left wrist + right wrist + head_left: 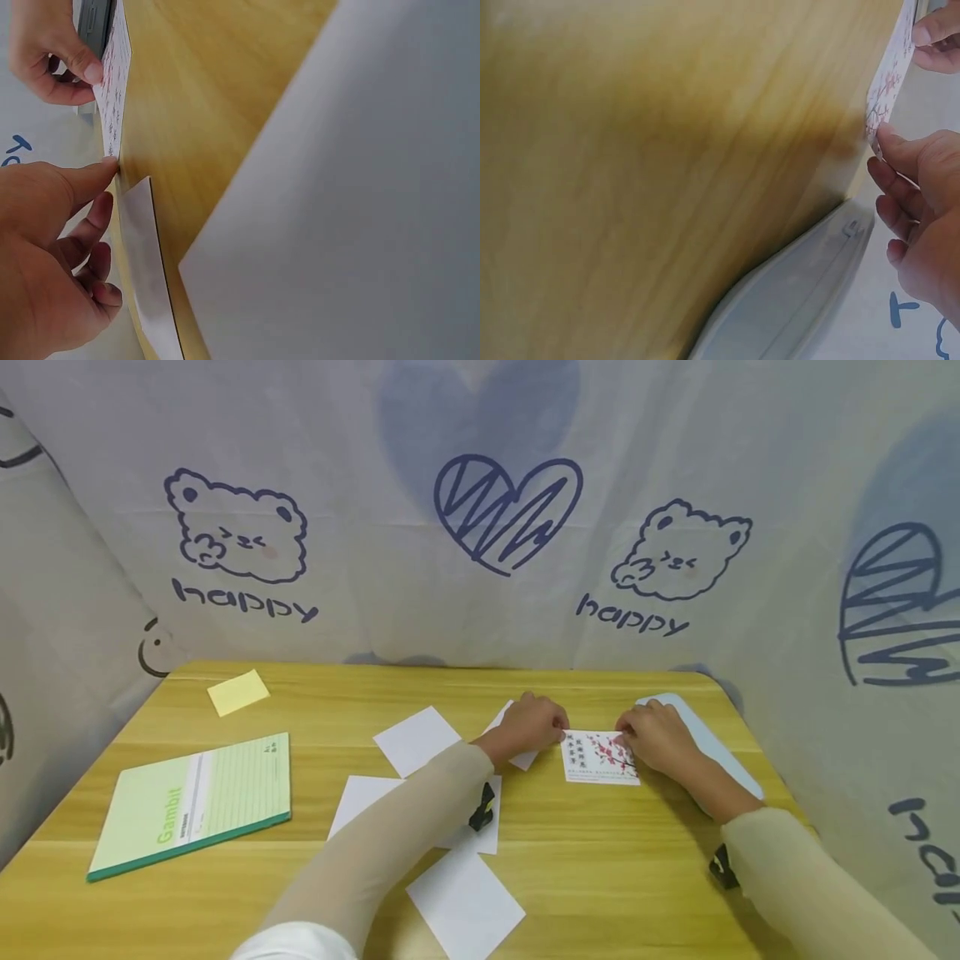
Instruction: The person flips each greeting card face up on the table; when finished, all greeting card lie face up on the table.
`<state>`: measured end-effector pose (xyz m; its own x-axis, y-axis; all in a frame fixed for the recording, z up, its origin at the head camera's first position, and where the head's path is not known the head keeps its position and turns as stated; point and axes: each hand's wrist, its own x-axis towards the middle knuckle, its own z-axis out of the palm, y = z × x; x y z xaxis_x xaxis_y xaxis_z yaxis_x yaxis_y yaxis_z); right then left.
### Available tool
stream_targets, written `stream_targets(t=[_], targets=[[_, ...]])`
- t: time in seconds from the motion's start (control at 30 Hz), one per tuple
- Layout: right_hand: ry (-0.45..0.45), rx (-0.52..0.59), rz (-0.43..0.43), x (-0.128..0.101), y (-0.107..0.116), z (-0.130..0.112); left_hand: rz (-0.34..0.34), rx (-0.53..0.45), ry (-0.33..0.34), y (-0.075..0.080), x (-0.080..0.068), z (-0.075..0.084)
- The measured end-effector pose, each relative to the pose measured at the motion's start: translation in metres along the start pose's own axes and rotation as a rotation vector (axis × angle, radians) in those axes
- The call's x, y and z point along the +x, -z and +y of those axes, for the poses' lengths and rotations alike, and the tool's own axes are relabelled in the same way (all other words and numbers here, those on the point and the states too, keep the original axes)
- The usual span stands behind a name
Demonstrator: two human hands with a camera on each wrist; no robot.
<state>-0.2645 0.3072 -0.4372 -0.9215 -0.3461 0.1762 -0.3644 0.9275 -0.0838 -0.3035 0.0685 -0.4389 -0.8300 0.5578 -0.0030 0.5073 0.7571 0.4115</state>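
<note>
A white card (600, 760) printed with dark characters and a branch of red blossoms is held between both hands, face up towards the head camera. My left hand (531, 723) pinches its upper left corner with thumb and index finger. At the upper right corner, my right hand (660, 739) pinches it the same way. Both wrist views show the other fingers loosely bent. In the head view, the left hand partly covers a plain white card (522, 760) behind it. A flat, pale blue case (712, 743) lies beside the right hand; its zip-like seam (810, 300) shows in the right wrist view.
Several more white cards lie mid-table, including one at the back (417, 742) and one at the front (467, 906); the left sleeve crosses over some. A green notebook (232, 793) and a yellow paper pad (238, 693) lie on the left. A printed curtain (375, 552) hangs behind.
</note>
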Motion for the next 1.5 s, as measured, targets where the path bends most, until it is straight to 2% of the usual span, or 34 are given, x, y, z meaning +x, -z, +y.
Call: stream_targets(t=[0.23,0.4,0.47,0.7,0.8,0.9,1.07,1.3,1.5], targets=[[0.008,-0.010,-0.006,0.002,0.000,-0.001,0.001,-0.029,0.006,0.000,-0.001,-0.004],[-0.011,0.015,-0.008,0.006,0.001,-0.005,0.001,-0.123,0.015,0.002,-0.002,-0.012],[-0.037,0.068,-0.026,0.009,0.002,-0.007,-0.012,-0.173,0.016,0.004,-0.003,-0.017],[-0.129,0.415,-0.110,0.024,-0.001,-0.027,-0.019,-0.249,0.014,0.025,-0.013,-0.042],[-0.159,0.469,-0.131,0.032,-0.006,-0.037,-0.013,-0.257,0.036,0.031,-0.015,-0.057],[-0.187,0.501,-0.150,0.039,-0.011,-0.046,-0.003,-0.220,0.058,0.034,-0.014,-0.071],[-0.206,0.514,-0.208,0.051,-0.016,-0.058,-0.024,-0.185,0.085,0.033,-0.008,-0.084],[-0.177,0.412,-0.284,0.064,-0.018,-0.073,-0.081,-0.192,0.094,0.036,-0.005,-0.084],[-0.189,0.429,-0.285,0.072,-0.020,-0.079,-0.097,-0.209,0.080,0.040,-0.007,-0.084]])
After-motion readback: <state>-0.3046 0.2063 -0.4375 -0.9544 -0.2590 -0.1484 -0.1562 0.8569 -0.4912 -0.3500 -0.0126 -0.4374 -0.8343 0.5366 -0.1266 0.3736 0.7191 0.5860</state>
